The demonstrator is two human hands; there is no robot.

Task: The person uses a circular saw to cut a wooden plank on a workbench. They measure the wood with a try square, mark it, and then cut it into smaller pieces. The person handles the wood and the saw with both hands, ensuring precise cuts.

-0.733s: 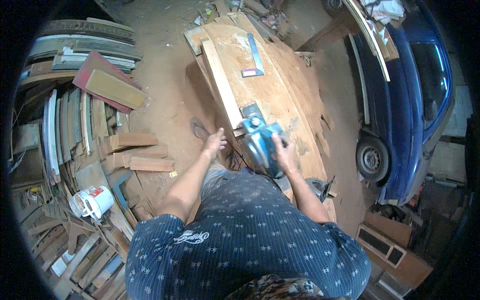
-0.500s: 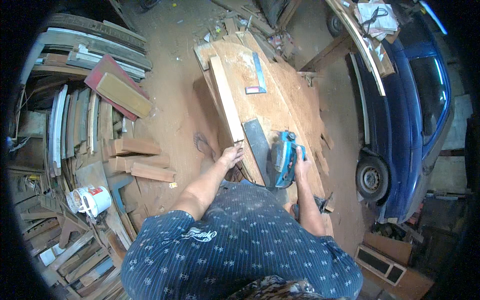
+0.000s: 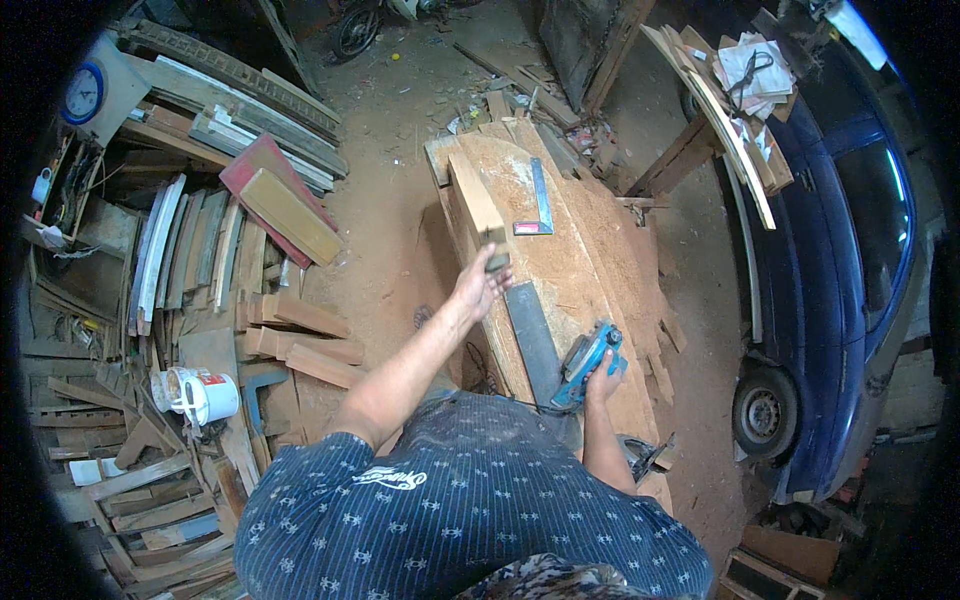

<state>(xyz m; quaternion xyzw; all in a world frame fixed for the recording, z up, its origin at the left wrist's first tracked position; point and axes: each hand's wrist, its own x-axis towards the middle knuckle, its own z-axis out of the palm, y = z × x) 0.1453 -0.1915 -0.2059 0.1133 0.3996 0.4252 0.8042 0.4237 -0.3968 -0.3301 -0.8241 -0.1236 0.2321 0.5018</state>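
A pale wooden bar lies lengthwise along the left side of a sawdust-covered workbench. My left hand is at the bar's near end, its thumb and fingers around that end, which looks tipped up. My right hand grips the handle of a blue electric planer at the right of the bench. Between the hands lies a flat dark grey strip. Farther up the bench rests a try square with a blue-looking blade.
A blue car stands to the right, beside a post with boards. Timber stacks fill the left, with loose wooden blocks and a white bucket. A motorcycle wheel shows at the far end.
My left hand has moved forward with the bar's near end, which now shows its end face. The planer in my right hand has turned, its front swinging right. The view has shifted too.
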